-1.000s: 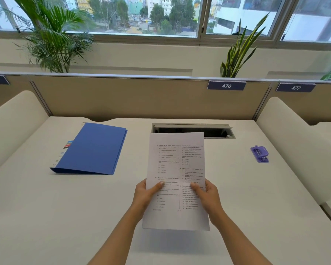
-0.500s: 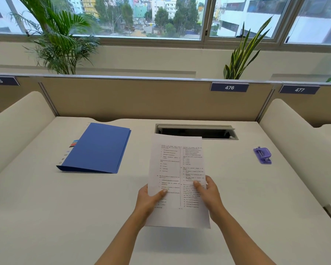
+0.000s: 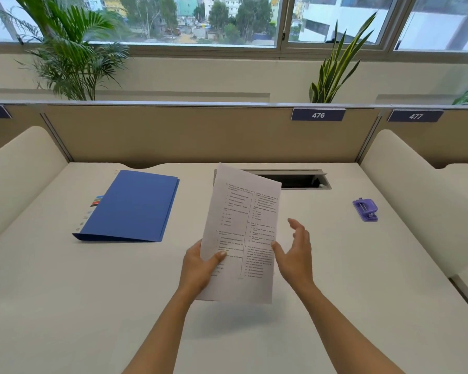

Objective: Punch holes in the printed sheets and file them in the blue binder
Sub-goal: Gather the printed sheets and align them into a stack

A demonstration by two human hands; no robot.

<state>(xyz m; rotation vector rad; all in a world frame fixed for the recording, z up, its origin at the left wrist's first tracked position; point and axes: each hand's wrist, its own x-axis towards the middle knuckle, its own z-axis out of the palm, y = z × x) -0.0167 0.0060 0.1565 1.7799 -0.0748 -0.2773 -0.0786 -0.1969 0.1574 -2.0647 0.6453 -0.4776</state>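
My left hand (image 3: 199, 268) pinches the printed sheets (image 3: 242, 228) at their lower left edge and holds them tilted above the desk's middle. Beside the sheets' right edge my right hand (image 3: 295, 252) hovers with fingers spread, holding nothing. The blue binder (image 3: 135, 209) lies closed on the desk to the left, with coloured tabs showing along its left side. A small purple hole punch (image 3: 365, 209) sits on the desk at the far right, well away from both hands.
A white desk (image 3: 65, 306) with padded side dividers and a tan back partition (image 3: 173, 133). A cable slot (image 3: 295, 179) opens behind the sheets. Plants stand on the ledge behind the partition.
My right hand has let go of the sheets and opened beside them. The sheets now tilt to the right, held by my left hand alone.
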